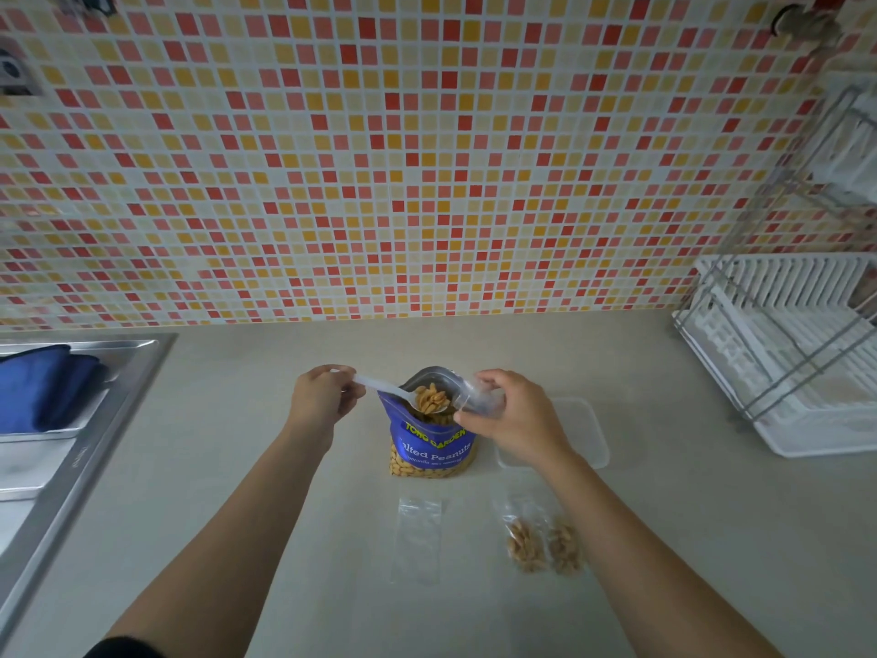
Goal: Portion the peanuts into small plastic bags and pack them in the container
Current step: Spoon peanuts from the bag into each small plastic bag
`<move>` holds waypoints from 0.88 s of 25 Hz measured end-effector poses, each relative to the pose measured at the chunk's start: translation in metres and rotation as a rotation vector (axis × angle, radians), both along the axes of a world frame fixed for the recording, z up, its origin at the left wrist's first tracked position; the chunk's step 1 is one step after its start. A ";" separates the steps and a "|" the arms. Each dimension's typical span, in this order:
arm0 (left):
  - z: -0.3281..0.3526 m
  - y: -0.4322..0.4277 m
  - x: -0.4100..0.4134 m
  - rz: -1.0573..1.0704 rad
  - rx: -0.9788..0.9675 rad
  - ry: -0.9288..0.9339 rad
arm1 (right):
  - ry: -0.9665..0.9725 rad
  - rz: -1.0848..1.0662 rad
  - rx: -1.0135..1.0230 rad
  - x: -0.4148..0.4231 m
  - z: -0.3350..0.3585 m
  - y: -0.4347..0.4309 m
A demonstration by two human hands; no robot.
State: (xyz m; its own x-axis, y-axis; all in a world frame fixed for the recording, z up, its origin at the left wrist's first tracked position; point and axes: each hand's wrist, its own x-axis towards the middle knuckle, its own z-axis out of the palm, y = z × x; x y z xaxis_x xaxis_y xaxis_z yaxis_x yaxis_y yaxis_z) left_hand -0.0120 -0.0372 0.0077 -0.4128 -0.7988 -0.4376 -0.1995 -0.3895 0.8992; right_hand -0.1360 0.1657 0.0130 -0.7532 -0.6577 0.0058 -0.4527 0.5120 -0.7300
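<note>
Left hand (322,396): grip curled round the handle of a white spoon (384,387), whose bowl carried peanuts (432,398) over the open blue pouch (432,444) standing upright on the tabletop (237,420). Right hand (512,415): grip pinched a small clear bag (474,396) just beside the spoon bowl. Two filled bags (527,546) and one empty bag (417,539) lay nearer; the container (588,429) sat right of the pouch.
</note>
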 end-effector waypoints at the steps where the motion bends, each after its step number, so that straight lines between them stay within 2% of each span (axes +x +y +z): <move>1: 0.002 -0.002 0.001 0.008 -0.009 -0.002 | 0.042 0.008 0.045 0.001 0.000 -0.003; 8: 0.024 -0.010 -0.002 0.024 -0.085 0.024 | 0.131 0.044 0.145 0.004 0.003 -0.023; 12: 0.041 0.001 -0.005 -0.045 -0.256 0.003 | 0.037 0.043 0.052 0.008 0.003 -0.031; 15: 0.057 0.015 -0.003 -0.158 -0.482 0.005 | -0.047 0.005 -0.055 0.011 -0.004 -0.033; 19: 0.075 0.035 0.001 -0.371 -0.902 -0.059 | -0.100 -0.034 -0.177 0.017 -0.004 -0.037; 22: 0.087 0.041 0.010 -0.324 -1.188 0.014 | -0.146 -0.060 -0.221 0.018 0.000 -0.036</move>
